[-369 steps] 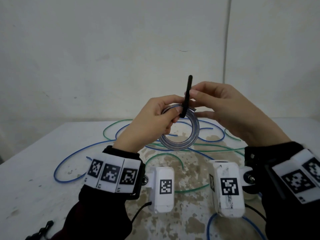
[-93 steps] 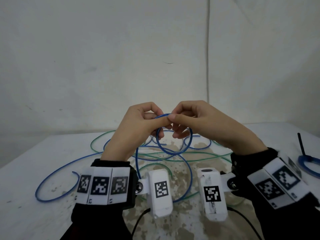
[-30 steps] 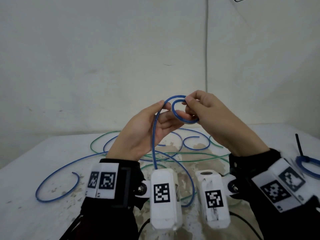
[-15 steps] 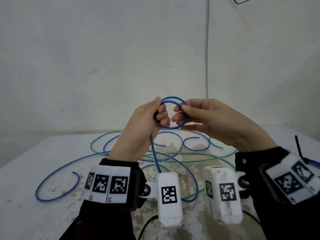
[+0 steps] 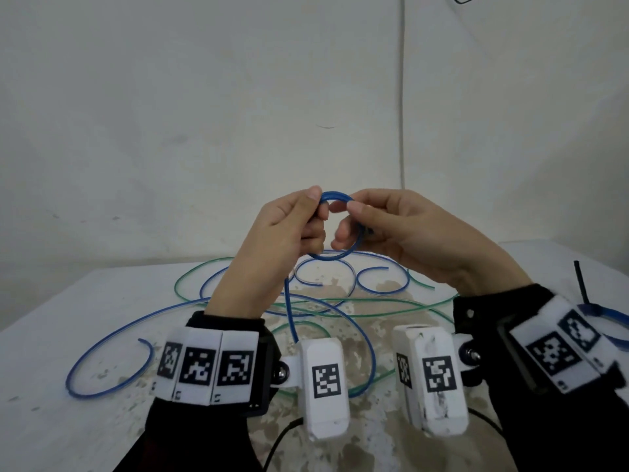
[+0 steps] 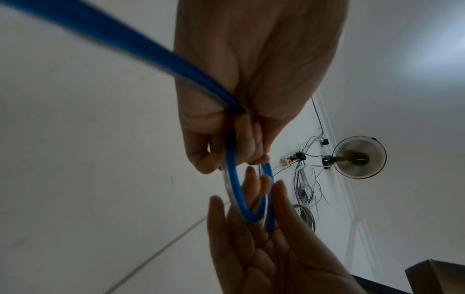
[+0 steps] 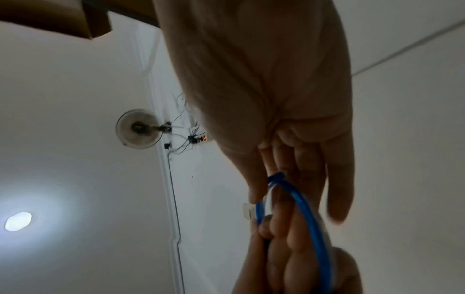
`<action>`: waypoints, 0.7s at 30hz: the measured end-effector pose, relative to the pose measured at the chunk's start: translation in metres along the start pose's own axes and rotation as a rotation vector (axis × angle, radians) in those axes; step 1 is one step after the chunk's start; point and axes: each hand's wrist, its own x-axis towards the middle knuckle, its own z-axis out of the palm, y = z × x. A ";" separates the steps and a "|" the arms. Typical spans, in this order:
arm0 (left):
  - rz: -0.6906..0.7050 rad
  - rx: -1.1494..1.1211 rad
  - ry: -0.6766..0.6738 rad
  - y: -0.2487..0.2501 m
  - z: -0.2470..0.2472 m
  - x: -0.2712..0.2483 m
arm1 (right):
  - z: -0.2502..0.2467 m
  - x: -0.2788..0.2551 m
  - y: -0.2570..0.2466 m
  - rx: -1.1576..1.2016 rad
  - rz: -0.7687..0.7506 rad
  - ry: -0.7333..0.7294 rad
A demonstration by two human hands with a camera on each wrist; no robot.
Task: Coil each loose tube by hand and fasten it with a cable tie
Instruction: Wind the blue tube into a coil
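Both hands now sit slightly higher in the frame than half a second ago, the blue tube (image 5: 335, 229) wound a little tighter between them. At centre frame, the left hand (image 5: 282, 247) clenches its fingers (image 6: 241, 143) around the small coil, thumb pressed on top, while the right hand (image 5: 401, 233) pinches the loop's opposite side between thumb and fingers (image 7: 302, 179). The tube's free length trails down to the bench (image 5: 68, 318), where loose blue and green tubes (image 5: 367, 306) lie tangled. At the right edge, a finished blue coil (image 5: 609, 315) carries a black cable tie (image 5: 580, 281).
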 end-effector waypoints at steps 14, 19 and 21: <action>-0.060 -0.076 -0.072 0.002 0.000 -0.001 | 0.003 -0.004 -0.001 -0.008 0.035 -0.008; -0.027 -0.023 -0.026 0.005 -0.004 -0.001 | 0.000 -0.002 0.000 -0.093 -0.011 0.014; -0.016 -0.007 0.008 0.005 -0.007 -0.001 | 0.000 -0.004 -0.001 -0.137 -0.003 -0.019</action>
